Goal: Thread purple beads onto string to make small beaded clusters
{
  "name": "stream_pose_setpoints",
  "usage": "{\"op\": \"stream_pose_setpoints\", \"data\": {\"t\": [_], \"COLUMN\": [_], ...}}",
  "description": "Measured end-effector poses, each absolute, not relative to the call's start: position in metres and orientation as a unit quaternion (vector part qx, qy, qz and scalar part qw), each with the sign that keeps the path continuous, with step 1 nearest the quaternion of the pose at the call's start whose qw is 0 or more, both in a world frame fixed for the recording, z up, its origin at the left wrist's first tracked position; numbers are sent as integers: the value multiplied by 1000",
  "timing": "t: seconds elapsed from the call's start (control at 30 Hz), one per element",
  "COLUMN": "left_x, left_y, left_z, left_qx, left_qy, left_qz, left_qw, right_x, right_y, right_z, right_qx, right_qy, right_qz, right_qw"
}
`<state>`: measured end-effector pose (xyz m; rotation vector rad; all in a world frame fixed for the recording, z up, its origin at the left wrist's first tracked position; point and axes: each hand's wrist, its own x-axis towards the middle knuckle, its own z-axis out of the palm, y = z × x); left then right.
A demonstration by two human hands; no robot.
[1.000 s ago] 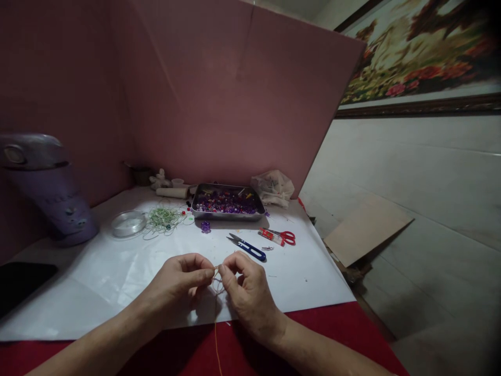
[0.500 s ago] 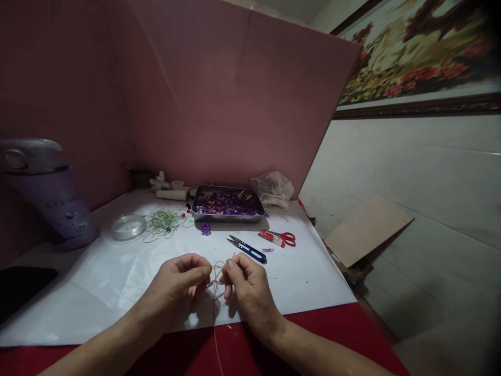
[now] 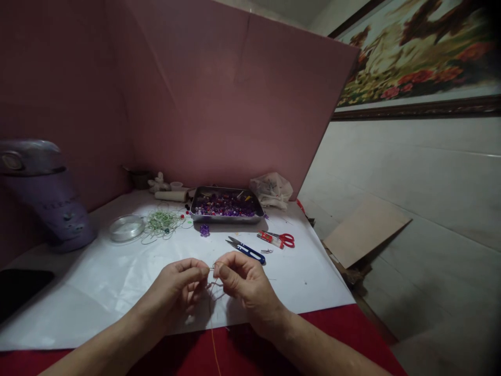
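Thin orange cord [image 3: 212, 334] hangs from between my two hands and runs down over the red cloth. My left hand [image 3: 183, 284] pinches the cord between thumb and forefinger. Close beside it, my right hand [image 3: 245, 282] also pinches the cord, its thumb pressed on the forefinger. A small loop shows at the right fingertips; the knotting there is too fine to make out. Just beyond my right hand lie blue thread snips [image 3: 246, 249], with a small metal clasp [image 3: 266, 251] beside them.
Behind are a metal tray [image 3: 227, 219] of purple beads, a purple bead cluster [image 3: 204, 230], red-handled scissors [image 3: 288, 240] and a plastic bag [image 3: 271, 189]. To the left are tangled green cord [image 3: 162, 222], a round clear case [image 3: 126, 228], a purple bottle [image 3: 58, 203] and a dark flat object [image 3: 23, 287].
My right hand has moved left, closer to my left hand. The wide cord loop between them has become much smaller. Both hands keep their pinch.
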<state>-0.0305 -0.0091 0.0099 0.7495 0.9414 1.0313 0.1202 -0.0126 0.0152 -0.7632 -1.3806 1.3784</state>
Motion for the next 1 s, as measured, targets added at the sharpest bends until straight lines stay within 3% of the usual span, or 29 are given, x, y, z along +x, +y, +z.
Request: {"op": "stream_pose_setpoints", "data": {"t": [0.1,0.23,0.33,0.37,0.47,0.5,0.67,0.83,1.0], "left_x": [-38,-51,-56,-56,-51,-49,-40,-40,-41], "left_y": [-6,-1,0,-1,-4,-6,-11,-13,-13], "left_z": [15,21,26,27,31,32,33,36,31], "left_qx": [328,349,361,365,380,384,429,459,495], "left_qy": [442,438,433,433,439,441,438,448,454], "left_qz": [474,495,511,514,491,477,440,421,399], "left_qw": [688,664,648,644,650,656,656,642,625], "right_x": [129,156,174,175,164,156,126,134,148], "right_y": [-13,-21,-25,-23,-13,-9,0,0,2], "right_z": [20,43,65,68,60,53,18,26,35], "right_qx": [-293,-263,-191,-172,-308,-355,-381,-340,-327], "right_qy": [-594,-742,-750,-745,-686,-676,-728,-748,-845], "right_qz": [608,543,606,614,496,440,395,357,203], "right_qw": [437,293,186,196,435,473,410,444,371]}}
